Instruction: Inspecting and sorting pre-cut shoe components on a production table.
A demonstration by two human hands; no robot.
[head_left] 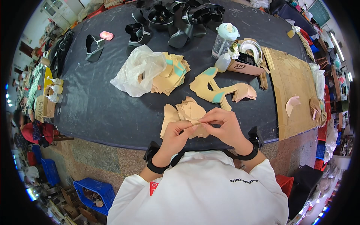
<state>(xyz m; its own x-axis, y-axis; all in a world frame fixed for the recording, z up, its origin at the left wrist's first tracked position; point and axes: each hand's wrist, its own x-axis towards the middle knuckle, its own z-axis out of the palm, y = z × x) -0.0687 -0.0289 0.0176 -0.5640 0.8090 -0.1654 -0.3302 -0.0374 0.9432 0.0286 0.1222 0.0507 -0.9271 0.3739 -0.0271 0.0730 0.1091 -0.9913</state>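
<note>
My left hand (177,135) and my right hand (224,126) meet near the table's front edge. Both pinch the edge of a tan cut-out piece (201,132) between thumb and fingers. Just beyond the fingertips lies a loose heap of similar tan pieces (190,108), with more pieces (170,114) at its left. Farther back sits a fanned stack of tan pieces with green patches (170,77), partly under a crumpled clear plastic bag (138,71). To the right rests a curved row of overlapping tan and pinkish pieces (204,87), also green-patched.
Black shoe uppers (161,17) crowd the back of the dark table (97,108). A lidded water bottle (225,39), a squeeze bottle (222,63) and a small cardboard box (245,67) stand at right. Cardboard (296,116) covers the right end. Several small bottles (56,89) line the left edge.
</note>
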